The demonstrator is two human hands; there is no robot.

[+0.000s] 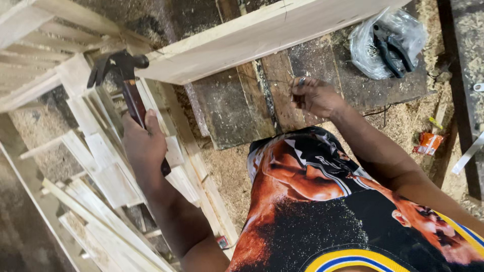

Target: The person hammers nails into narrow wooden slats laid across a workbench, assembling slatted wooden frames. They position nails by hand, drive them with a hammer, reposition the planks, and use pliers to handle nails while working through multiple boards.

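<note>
My left hand [143, 146] grips the dark red handle of a claw hammer [121, 68]. Its black head is raised next to the end of a long pale wooden plank [262, 35] that runs across the top. My right hand [315, 96] hovers over a dark worn workbench [237, 106] below the plank, fingers pinched on a small metal nail [301, 80]. The two hands are well apart, and my printed shirt fills the lower right.
Pale wooden slats and a slatted frame [101, 171] are stacked on the left. A clear plastic bag holding dark-handled tools [388, 43] lies at the top right. An orange wrapper [427, 143] sits in the sawdust on the right.
</note>
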